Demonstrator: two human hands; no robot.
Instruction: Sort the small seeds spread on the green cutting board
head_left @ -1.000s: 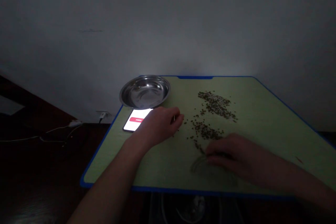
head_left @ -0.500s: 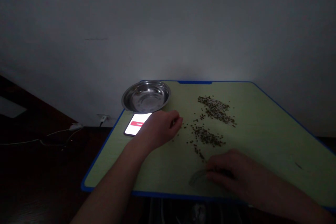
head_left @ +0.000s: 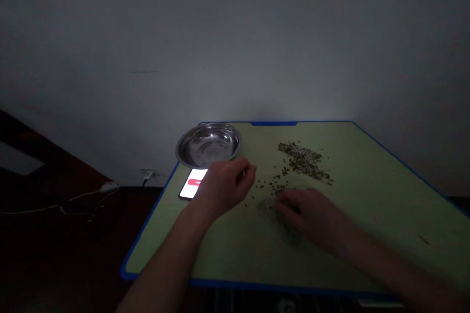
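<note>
My left hand (head_left: 229, 183) is closed above the table, left of the small grains, thumb and fingers curled together; whatever they hold is hidden. My right hand (head_left: 306, 212) is closed in a pinch over the nearer heap of dark grains, covering most of it. Beside its fingertips is a smeared, greyish, see-through shape (head_left: 267, 206) that I cannot make out. Farther back lies a spread heap of dark and pale grains (head_left: 305, 161), with several loose dark grains (head_left: 278, 188) between it and my hands.
A shiny steel bowl (head_left: 209, 145) stands at the table's back left. Before it lies a phone (head_left: 191, 186) with a lit screen, partly behind my left hand. The pale green table (head_left: 367, 171) has a blue edge. A charger (head_left: 148, 175) is plugged into the wall.
My right hand has moved forward and left from near the front edge onto the nearer heap, the greyish shape moving with it. My left hand stays about where it was. The view has tilted slightly up.
</note>
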